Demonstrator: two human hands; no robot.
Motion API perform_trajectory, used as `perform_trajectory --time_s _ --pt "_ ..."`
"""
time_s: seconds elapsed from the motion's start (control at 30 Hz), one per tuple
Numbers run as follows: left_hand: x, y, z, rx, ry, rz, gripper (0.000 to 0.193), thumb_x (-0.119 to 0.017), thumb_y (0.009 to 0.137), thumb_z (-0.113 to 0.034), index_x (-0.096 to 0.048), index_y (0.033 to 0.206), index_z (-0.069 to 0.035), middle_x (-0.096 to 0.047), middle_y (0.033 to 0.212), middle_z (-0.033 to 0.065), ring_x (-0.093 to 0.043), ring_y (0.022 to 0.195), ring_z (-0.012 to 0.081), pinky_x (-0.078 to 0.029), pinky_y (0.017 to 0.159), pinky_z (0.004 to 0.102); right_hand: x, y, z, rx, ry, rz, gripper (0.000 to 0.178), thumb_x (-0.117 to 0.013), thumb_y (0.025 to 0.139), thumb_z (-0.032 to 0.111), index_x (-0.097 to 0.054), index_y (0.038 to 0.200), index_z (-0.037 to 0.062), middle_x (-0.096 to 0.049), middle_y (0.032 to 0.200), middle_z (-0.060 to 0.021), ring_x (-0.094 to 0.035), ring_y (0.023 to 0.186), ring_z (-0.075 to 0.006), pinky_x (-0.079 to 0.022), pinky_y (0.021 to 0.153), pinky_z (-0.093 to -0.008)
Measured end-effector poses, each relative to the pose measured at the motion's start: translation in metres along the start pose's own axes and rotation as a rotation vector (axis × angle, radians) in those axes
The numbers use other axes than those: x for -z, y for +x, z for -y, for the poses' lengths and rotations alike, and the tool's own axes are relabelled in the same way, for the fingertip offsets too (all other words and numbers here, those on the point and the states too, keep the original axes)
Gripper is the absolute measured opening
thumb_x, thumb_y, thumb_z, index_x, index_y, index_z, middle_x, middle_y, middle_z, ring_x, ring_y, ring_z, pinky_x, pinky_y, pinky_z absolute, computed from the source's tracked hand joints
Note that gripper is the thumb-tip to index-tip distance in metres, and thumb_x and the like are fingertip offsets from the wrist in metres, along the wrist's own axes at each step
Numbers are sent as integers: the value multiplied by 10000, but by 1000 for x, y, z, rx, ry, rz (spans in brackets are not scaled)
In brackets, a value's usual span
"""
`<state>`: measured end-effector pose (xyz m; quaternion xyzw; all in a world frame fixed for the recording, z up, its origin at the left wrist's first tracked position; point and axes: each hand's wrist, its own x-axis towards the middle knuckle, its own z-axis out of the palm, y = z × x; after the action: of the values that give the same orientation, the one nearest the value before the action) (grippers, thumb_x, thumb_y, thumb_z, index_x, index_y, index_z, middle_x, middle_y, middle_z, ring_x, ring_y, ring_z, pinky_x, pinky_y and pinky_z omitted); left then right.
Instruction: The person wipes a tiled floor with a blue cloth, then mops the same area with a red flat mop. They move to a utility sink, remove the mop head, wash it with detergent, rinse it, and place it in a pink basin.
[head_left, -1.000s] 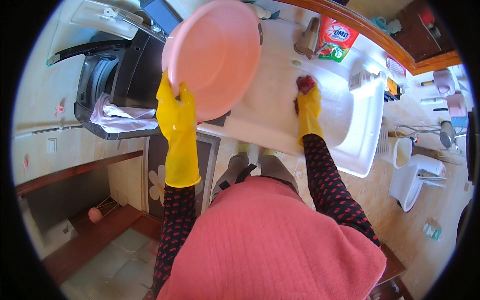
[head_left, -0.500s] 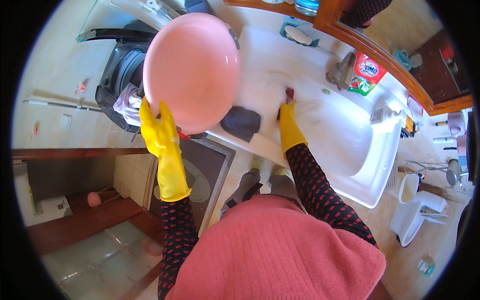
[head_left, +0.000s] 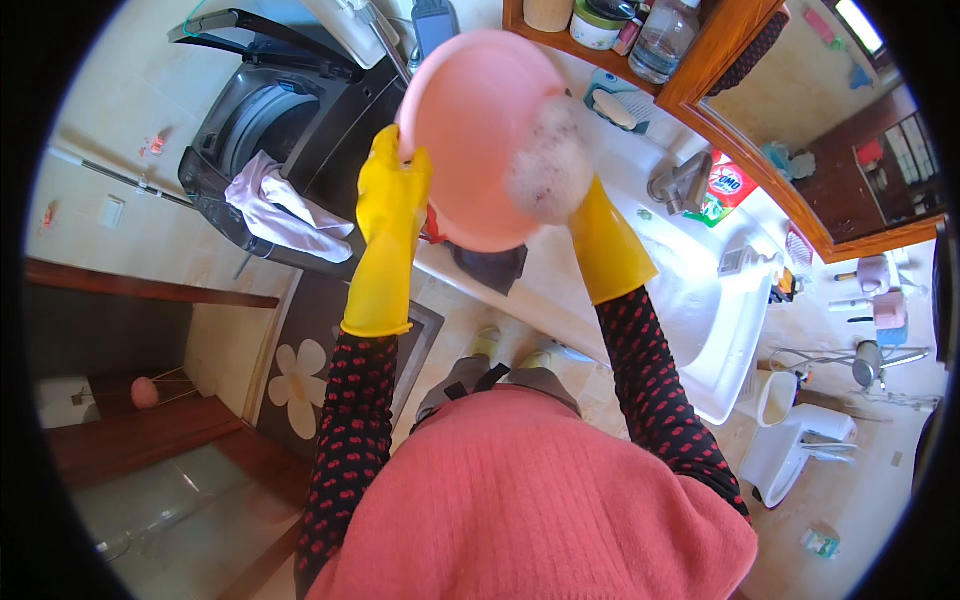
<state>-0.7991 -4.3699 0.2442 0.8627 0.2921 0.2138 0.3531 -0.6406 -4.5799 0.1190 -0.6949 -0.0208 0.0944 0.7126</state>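
Note:
My left hand [head_left: 385, 195], in a yellow rubber glove, is closed on the left rim of a pink basin [head_left: 455, 130], which is held up tilted over the left end of a white sink [head_left: 725, 385]. At the basin's right side is my right hand [head_left: 612, 250], gloved the same way. A heap of white suds [head_left: 552, 165] covers its fingers and overlaps the basin's rim; what those fingers hold is hidden. Below the basin, a dark cloth [head_left: 490, 268] hangs over the sink's front edge. Something small and red [head_left: 432, 225] shows beside my left hand.
A top-loading washing machine [head_left: 270, 115] stands open at left, a pale cloth [head_left: 285, 208] draped over its edge. Behind the sink are a faucet [head_left: 683, 185], a detergent bag [head_left: 728, 188] and a soap bar [head_left: 613, 108]. A wood-framed mirror cabinet [head_left: 750, 150] juts overhead at right.
My left hand has moved right with the basin, bringing it over the sink. My right hand, earlier down in the sink at something dark red, has risen to the basin's right side with suds over it.

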Motion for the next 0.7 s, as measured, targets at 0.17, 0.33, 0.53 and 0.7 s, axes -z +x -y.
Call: perform_trajectory --time_s 0.17,0.33,0.53,0.7 --pt "-63 27 73 203 -669 300 440 -687 841 -227 -605 1221 -18 -677 1084 143 -655 979 243 -510 835 340 7 -33 53 146 115 102 569 -624 858 245 -445 1390 151 -634 1202 -161 -605 1070 -314 -487 891 -405" --pt "-125 5 119 305 -903 584 386 -721 819 -245 -629 1123 -26 -672 946 99 -617 742 188 -486 657 318 32 -114 46 140 127 65 541 -620 869 256 -462 1375 145 -638 1187 -155 -610 1048 -301 -489 880 -394" --pt "-128 -30 67 373 -689 665 364 -686 829 -116 -591 1163 -7 -616 843 46 -515 590 127 -398 499 276 52 -187 21 64 158 -57 510 -615 883 269 -483 1357 136 -642 1170 -148 -615 1021 -285 -491 867 -382" --pt "-144 -48 38 385 -747 923 474 -678 833 -130 -557 1268 11 -636 878 78 -529 580 136 -421 497 286 69 -209 12 67 204 -180 485 -611 894 279 -501 1341 130 -647 1155 -142 -619 998 -272 -493 856 -371"
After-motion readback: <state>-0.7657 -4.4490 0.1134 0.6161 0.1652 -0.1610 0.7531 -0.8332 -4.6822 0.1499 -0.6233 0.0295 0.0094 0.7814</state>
